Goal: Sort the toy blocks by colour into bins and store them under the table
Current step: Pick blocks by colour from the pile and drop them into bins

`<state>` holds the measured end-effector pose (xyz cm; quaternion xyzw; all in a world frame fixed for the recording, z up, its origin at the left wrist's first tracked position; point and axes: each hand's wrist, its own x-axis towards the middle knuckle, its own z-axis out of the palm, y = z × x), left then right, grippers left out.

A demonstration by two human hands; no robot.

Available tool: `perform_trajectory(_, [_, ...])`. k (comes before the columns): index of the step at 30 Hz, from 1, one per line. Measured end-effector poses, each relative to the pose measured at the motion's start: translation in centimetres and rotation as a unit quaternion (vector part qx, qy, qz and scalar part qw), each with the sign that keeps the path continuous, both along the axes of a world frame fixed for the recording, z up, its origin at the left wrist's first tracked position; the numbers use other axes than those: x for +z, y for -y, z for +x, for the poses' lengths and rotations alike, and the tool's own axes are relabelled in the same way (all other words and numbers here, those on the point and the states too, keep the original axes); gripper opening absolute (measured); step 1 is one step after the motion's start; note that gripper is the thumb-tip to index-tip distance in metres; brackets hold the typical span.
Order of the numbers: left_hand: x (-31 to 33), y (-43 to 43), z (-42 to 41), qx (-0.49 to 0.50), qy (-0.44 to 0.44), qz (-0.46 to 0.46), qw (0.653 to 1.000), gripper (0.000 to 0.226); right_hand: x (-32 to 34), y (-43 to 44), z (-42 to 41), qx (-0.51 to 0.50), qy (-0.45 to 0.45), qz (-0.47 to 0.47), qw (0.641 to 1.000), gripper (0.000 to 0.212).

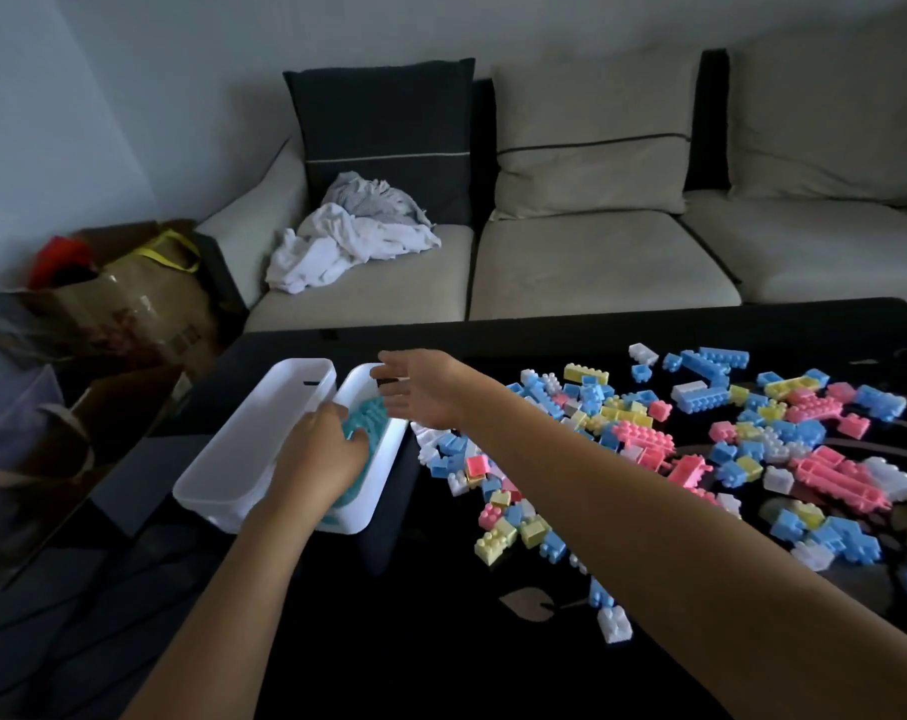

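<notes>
- Cardboard box (144, 309) with yellow straps on the floor at far left, beside the sofa arm.
- Left bin (243, 449): white, long, on the table's left edge; nothing visible inside.
- Right bin (389, 454): white, same shape, side by side with the left bin and touching it or nearly so.
- Left hand (316, 459): reaches down into the right bin with bent fingers on the teal blocks (370, 413). Cannot tell whether it grips them or only presses on them.
- Teal blocks lie inside the right bin, partly hidden under the hand.
- Right hand (422, 389): over the far end of the right bin, fingers loosely extended, holding nothing, forearm crossing above the table.
- Table (441, 641): black and glossy, near part bare.
- Loose blocks (643, 436): blue, pink, yellow and white, scattered in a wide heap over the table's right half; the nearest ones lie just beside the right bin.
- Sofa (596, 262): beige, behind the table, with a dark cushion and beige ones.
- Crumpled laundry (347, 241), white and grey, on its left seat.
</notes>
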<state>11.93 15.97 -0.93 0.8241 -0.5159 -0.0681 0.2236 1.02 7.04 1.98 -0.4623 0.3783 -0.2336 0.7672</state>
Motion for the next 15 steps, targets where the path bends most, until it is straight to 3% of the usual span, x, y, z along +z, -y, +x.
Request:
perform_trajectory(3, [0.8,0.5,-3.2,-0.052,-0.015,-0.094,0.994,0.036,0.4,1.0,-3.7,-0.051,-0.046,-0.087,0.994,0.033])
perform_trajectory(6, [0.7,1.9,-7.0,-0.139,-0.054,-0.118,0.982,0.032,0.2,3.1,-9.4,-0.095,-0.126,-0.195,0.968,0.027])
perform_trajectory(8, [-0.4,3.1,-9.0,-0.211,-0.062,-0.086,0.972,0.036,-0.3,4.8,-13.4,-0.103,-0.268,-0.254,0.923,0.030])
perform_trajectory(10, [-2.2,4.6,-10.4,-0.255,-0.053,-0.019,0.965,0.045,-1.5,6.8,-17.5,-0.090,-0.423,-0.310,0.847,0.035])
perform_trajectory(12, [-4.0,6.1,-11.3,-0.253,-0.040,0.052,0.965,0.056,-3.4,8.6,-21.5,-0.114,-0.504,-0.300,0.802,0.040])
perform_trajectory(14, [-5.5,7.2,-11.8,-0.230,-0.026,0.101,0.968,0.060,-5.1,9.5,-24.6,-0.061,-0.599,-0.310,0.735,0.049])
perform_trajectory(15, [-6.2,7.6,-11.7,-0.222,-0.016,0.106,0.969,0.060,-6.2,10.2,-25.7,-0.050,-0.618,-0.308,0.722,0.054])
